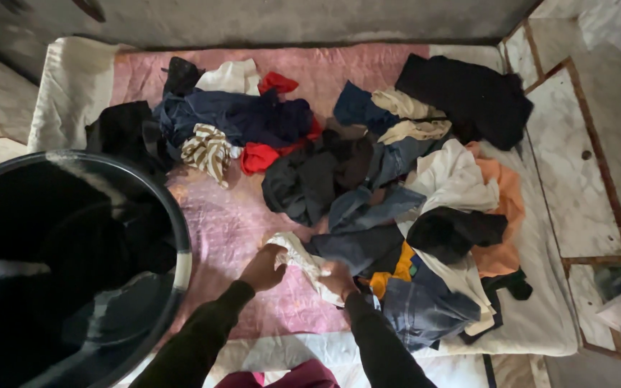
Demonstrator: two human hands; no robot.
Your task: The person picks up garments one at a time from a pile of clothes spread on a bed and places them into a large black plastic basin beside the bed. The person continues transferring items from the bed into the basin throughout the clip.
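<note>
A pink sheet (231,230) covers the mattress. At nine o'clock stands a big black tub (59,266). A heap of clothes (368,187) spreads from twelve to four o'clock. At six o'clock, both hands pinch a small white cloth (300,256): left hand (264,267) grips its upper end, right hand (338,279) its lower end, the cloth stretched between the closed fingers.

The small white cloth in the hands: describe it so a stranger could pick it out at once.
Start at the pink sheet spread over the mattress, beside the big black round tub. At the near edge of the clothes pile, the left hand and right hand hold a small crumpled white cloth between them. It is the only garment gripped by hands, and paler than the dark blue pieces beside it.
</note>
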